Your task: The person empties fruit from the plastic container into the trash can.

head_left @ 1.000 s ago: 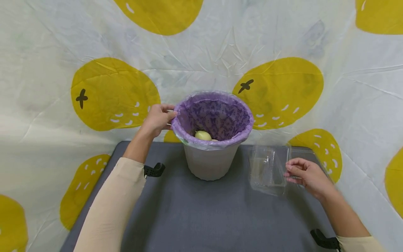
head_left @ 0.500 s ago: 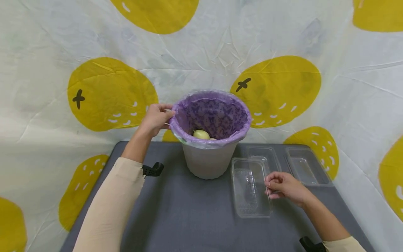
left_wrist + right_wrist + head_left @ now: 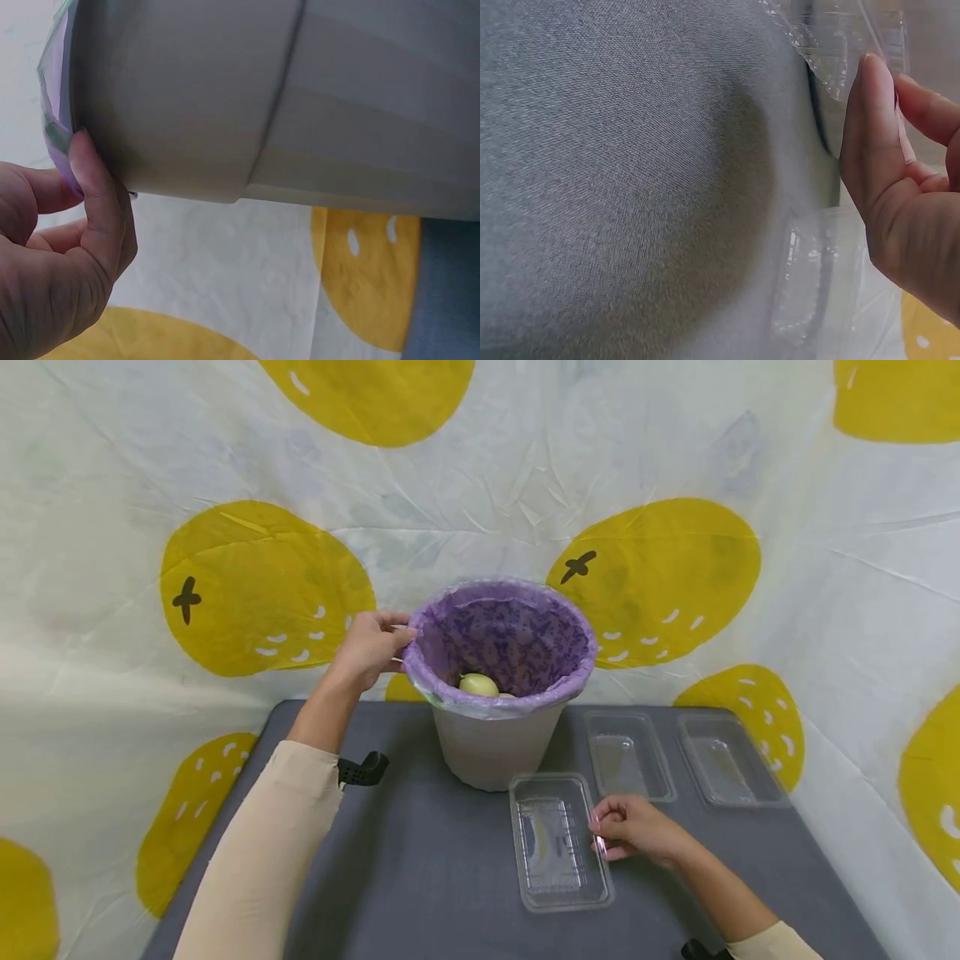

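Note:
My left hand (image 3: 369, 647) pinches the left rim of a trash bin (image 3: 495, 747), thumb inside and fingers outside. A purple patterned bag (image 3: 517, 643) lines the bin and folds over its rim. Inside lies a pale yellow-green round thing (image 3: 478, 685), with part of another beside it. My right hand (image 3: 641, 831) pinches the right edge of a clear plastic tray (image 3: 555, 843) between thumb and fingers, in front of the bin. In the right wrist view this tray (image 3: 840, 45) shows only partly, beyond the fingertips. The left wrist view shows the bin's outer wall (image 3: 187, 97) close up.
Two more clear plastic trays lie on the grey table (image 3: 420, 893) right of the bin: a nearer one (image 3: 626, 760) and a farther one (image 3: 731, 764) by the right edge. A white sheet (image 3: 465, 468) with yellow fruit prints hangs behind the table and along its sides.
My right hand has carried a clear tray leftward and nearer to me, away from the other two trays to the front of the bin. The left hand has kept its hold on the rim.

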The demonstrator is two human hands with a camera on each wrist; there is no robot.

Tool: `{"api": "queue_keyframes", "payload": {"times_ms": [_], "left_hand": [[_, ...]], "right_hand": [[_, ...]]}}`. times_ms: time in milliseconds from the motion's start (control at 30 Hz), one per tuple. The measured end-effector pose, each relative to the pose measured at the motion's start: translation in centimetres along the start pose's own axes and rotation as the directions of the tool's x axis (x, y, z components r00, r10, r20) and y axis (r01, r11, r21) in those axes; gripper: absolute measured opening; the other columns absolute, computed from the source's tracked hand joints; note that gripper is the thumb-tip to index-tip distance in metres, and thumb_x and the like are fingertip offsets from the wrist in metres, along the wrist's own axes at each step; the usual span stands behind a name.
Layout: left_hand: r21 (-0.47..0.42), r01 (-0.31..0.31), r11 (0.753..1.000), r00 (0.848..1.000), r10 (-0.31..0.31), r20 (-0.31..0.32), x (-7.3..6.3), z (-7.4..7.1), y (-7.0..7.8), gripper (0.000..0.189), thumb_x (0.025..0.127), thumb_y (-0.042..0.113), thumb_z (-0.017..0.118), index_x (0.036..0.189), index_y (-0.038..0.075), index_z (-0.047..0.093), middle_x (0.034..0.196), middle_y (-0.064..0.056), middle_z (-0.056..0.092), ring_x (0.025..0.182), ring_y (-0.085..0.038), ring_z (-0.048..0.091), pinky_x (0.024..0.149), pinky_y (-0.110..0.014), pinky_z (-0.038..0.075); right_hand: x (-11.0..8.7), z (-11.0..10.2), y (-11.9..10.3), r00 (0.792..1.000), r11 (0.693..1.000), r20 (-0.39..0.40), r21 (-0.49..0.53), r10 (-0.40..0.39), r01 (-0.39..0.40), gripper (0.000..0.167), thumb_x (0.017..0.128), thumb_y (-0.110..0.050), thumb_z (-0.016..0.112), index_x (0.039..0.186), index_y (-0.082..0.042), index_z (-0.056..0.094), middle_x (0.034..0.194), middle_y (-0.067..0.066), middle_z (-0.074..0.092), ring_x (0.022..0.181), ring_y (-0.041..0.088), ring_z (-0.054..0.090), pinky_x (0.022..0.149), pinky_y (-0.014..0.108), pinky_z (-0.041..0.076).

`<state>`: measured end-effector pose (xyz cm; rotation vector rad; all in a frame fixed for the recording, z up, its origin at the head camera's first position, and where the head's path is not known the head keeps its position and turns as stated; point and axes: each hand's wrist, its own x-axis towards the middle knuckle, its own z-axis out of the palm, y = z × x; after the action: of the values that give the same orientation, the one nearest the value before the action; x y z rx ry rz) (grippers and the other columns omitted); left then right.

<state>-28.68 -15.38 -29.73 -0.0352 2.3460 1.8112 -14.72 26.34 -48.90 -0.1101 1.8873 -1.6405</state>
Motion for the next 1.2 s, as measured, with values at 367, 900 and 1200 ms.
{"api": "queue_keyframes", "payload": {"times_ms": [367,900,1200], "left_hand": [[0.010,-0.009,1.000,1.000,0.009,0.009,0.1,0.4,0.0,0.046,0.106,0.017,0.059,0.150,0.004,0.052,0.122,-0.018,0.062,0.080,-0.016,0.072,0.074,-0.030,0.064],[0.017,-0.016,1.000,1.000,0.016,0.017,0.1,0.4,-0.3,0.048,0.107,0.018,0.057,0.152,0.004,0.049,0.126,-0.017,0.058,0.084,-0.018,0.069,0.072,-0.029,0.064],[-0.008,-0.009,1.000,1.000,0.009,0.018,0.1,0.0,-0.3,0.049,0.107,0.019,0.058,0.153,0.004,0.048,0.127,-0.019,0.060,0.079,-0.014,0.071,0.072,-0.028,0.064]], "right_hand": [[1.7,-0.4,1.6,0.994,0.998,0.088,0.026,0.060,-0.063,0.006,0.101,-0.001,0.063,0.102,0.005,0.061,0.086,0.005,0.072,0.079,0.015,0.074,0.073,0.032,0.064],[1.0,-0.3,-0.2,0.995,0.987,0.032,-0.135,0.095,-0.090,0.028,0.104,-0.020,0.064,0.102,0.007,0.064,0.087,0.010,0.071,0.074,0.015,0.072,0.069,0.032,0.064],[0.8,-0.3,-0.4,0.997,0.979,0.026,-0.195,0.066,-0.060,0.030,0.104,-0.021,0.063,0.099,0.009,0.064,0.085,0.010,0.071,0.070,0.016,0.072,0.065,0.032,0.064]]}}
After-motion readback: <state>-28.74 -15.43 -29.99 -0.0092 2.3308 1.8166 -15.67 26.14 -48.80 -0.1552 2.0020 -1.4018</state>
